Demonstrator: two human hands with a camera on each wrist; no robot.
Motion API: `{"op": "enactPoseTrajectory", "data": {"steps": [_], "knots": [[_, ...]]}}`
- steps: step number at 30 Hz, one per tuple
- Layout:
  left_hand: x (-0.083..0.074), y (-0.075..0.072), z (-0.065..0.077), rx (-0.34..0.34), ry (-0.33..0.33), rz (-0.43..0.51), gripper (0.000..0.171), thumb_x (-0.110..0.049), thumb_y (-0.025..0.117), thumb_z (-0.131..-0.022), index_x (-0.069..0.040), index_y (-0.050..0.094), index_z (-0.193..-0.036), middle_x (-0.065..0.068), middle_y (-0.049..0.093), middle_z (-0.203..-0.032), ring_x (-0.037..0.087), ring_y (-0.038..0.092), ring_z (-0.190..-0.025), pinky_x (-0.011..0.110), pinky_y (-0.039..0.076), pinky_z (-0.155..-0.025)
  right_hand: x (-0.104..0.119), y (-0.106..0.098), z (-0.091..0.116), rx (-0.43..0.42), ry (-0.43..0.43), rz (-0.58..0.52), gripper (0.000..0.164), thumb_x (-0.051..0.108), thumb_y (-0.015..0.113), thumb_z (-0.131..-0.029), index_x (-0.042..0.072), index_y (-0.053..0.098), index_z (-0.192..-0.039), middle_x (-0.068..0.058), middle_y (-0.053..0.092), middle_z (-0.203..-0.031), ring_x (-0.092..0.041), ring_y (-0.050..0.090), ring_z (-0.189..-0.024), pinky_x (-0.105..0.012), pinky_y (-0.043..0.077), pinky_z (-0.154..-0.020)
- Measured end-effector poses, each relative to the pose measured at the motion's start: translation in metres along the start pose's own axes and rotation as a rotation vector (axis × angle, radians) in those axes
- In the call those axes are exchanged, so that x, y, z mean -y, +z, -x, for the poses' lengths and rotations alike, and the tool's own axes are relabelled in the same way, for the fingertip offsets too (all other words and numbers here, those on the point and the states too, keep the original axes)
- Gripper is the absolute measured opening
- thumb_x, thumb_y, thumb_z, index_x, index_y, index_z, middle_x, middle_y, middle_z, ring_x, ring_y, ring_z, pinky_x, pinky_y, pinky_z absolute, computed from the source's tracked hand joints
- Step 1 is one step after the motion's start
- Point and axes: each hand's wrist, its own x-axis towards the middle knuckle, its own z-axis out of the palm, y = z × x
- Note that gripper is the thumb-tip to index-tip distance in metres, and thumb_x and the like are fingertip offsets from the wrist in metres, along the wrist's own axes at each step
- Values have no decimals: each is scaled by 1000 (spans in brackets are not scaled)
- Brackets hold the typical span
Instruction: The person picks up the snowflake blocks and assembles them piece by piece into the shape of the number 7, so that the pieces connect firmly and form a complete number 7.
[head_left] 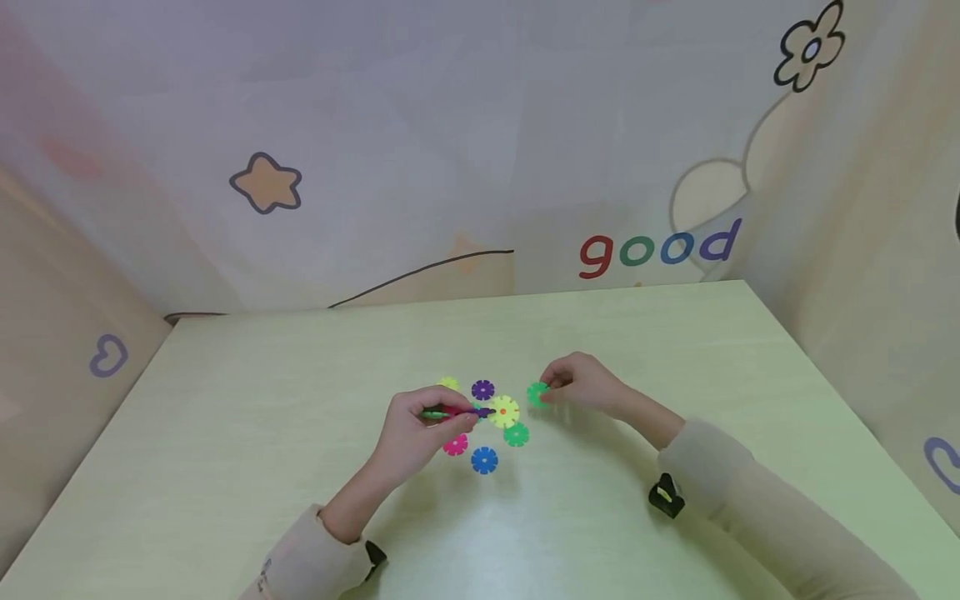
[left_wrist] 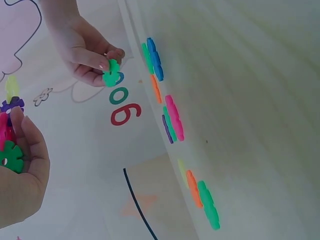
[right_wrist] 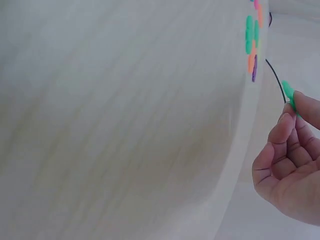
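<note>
My left hand grips a row of joined plastic snowflake discs. In the left wrist view the row shows a green disc, a pink disc, a purple disc and a yellow disc at its far end. To the right, my right hand pinches a single green disc between thumb and fingertips, a short way from the yellow end of the row. Both hands are raised over the table, and the left one hides part of the loose discs beneath it.
Loose discs lie on the pale table under and around the hands, among them a blue disc, a pink disc, a purple disc and an orange disc. A printed cloth hangs behind the table.
</note>
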Motion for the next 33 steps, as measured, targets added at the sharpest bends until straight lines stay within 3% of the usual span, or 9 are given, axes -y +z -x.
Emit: {"op": "enactPoseTrajectory", "data": {"steps": [7,17,25,33], "knots": [[0,0,0,-6,-19,8,11,-2,70,-78,3,68,-88,14,64,-84,20,64,-70,31,54,-63,5,-1,16,-24,-22,-105,13,10,69,-79,1,65,-87,-1,59,-70,-16,52,-67,-29,46,-63],[-2,0,-2,-8,-48,16,11,-3,69,-79,2,68,-88,14,64,-86,23,65,-72,28,54,-65,15,-3,38,-56,-42,-206,13,10,68,-81,0,64,-89,-4,60,-74,-23,56,-70,-41,50,-69],[-3,1,-2,-18,-82,27,11,-4,69,-79,2,68,-89,13,64,-87,26,66,-73,29,54,-66,27,-3,51,-64,-61,-230,14,10,68,-82,0,64,-91,-5,61,-78,-20,55,-72,-38,51,-70],[-2,2,-2,-13,-67,38,11,-4,69,-79,3,68,-89,13,63,-85,24,65,-71,29,54,-64,39,-2,62,-79,-97,-270,13,10,67,-82,0,64,-91,-7,62,-81,-23,56,-74,-33,52,-68]]}}
